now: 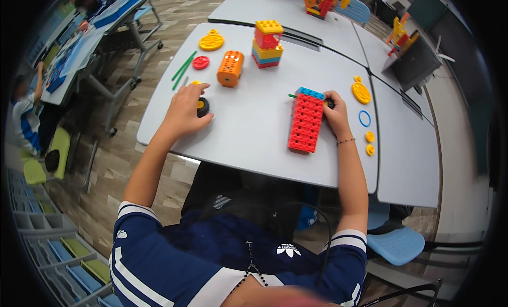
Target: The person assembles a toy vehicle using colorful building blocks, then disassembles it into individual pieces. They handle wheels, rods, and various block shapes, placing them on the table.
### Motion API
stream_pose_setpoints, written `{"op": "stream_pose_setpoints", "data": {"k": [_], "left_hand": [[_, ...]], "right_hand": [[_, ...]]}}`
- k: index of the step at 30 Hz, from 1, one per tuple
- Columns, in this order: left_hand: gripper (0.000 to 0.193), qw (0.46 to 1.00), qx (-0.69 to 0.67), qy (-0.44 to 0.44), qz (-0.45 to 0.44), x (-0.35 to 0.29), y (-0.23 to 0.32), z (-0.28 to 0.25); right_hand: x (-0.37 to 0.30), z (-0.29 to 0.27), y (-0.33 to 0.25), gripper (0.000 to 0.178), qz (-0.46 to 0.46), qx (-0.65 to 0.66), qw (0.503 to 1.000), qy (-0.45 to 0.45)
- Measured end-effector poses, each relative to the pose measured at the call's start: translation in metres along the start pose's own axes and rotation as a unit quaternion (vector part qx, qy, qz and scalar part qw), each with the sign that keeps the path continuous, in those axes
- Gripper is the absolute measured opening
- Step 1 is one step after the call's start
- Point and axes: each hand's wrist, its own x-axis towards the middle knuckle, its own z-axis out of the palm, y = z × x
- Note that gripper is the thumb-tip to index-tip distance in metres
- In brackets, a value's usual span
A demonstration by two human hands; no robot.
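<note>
A black toy wheel with a yellow hub (202, 107) stands on the table at the left, under my left hand (186, 112). That hand curves over it with thumb and fingers spread apart. My right hand (335, 115) pinches another black wheel (329, 103) against the right side of a red building-brick block (306, 122). The block has a blue studded strip (311, 93) along its far end. A green axle (291, 96) pokes out of its left side, level with the wheel. The fingertips behind the right wheel are partly hidden.
Beyond my left hand lie green rods (182, 71), a red wheel hub (200, 62), a yellow pulley (211, 41) and an orange motor block (230, 69). A brick stack (268, 45) stands farther back. Right of my arm are a yellow pulley (361, 92), a blue ring (364, 118) and small yellow hubs (370, 143).
</note>
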Motion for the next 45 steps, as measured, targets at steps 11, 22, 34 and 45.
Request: {"op": "stream_pose_setpoints", "data": {"k": [11,22,34,45], "left_hand": [[0.066,0.947,-0.032,-0.030,0.319,0.048,0.131,0.082],[0.030,0.959,-0.027,-0.025,0.281,0.054,0.111,0.108],[0.041,0.967,-0.017,-0.037,0.250,0.059,0.108,0.101],[0.060,0.967,-0.014,0.043,0.249,0.053,0.115,0.091]], "right_hand": [[-0.008,0.013,-0.019,0.017,-0.012,-0.073,0.997,0.006],[0.000,-0.025,-0.011,0.015,-0.001,-0.151,0.988,0.016],[-0.005,-0.038,-0.012,0.036,0.094,0.223,0.964,0.110],[-0.011,-0.017,-0.038,0.032,0.125,0.324,0.938,0.010]]}}
